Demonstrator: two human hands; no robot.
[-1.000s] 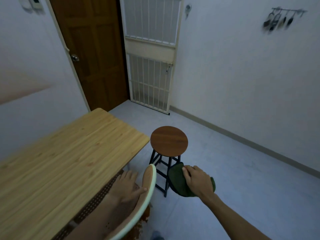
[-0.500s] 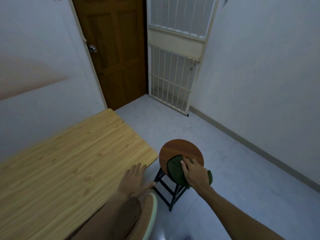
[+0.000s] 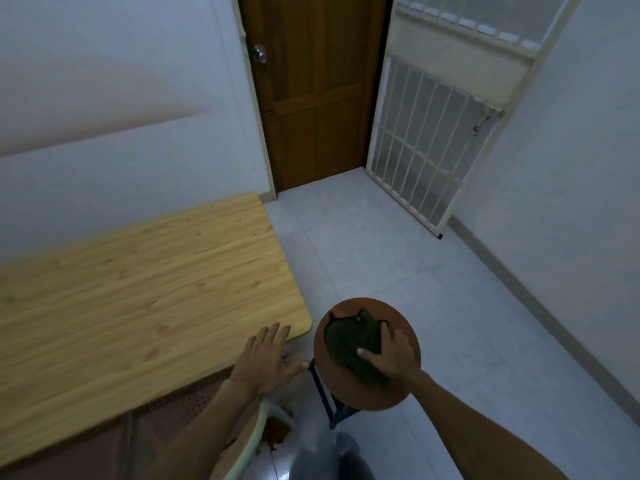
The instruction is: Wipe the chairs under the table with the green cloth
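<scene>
Right hand low and right of centre in the frame, palm down and fingers spread over the green cloth, pressing it flat onto the round brown seat of the stool; no closed grasp, just thumb and fingers laid across the cloth's right and lower edges. Cloth bunched dark on the seat's upper left half, fully within the rim. Dark metal legs of the stool partly visible beneath the seat, toward the lower centre. Left hand just left of the stool, open and flat, fingers extended and together, hovering or resting at the near corner of the light wooden table; contact with the tabletop not clear, nothing held. Below that hand, in the lower left, a chair with a pale curved rim and brown perforated back tucked against the table edge. Table filling the left middle of the frame. Brown door at upper centre, cream barred gate at upper right, pale tiled floor across the right half.
</scene>
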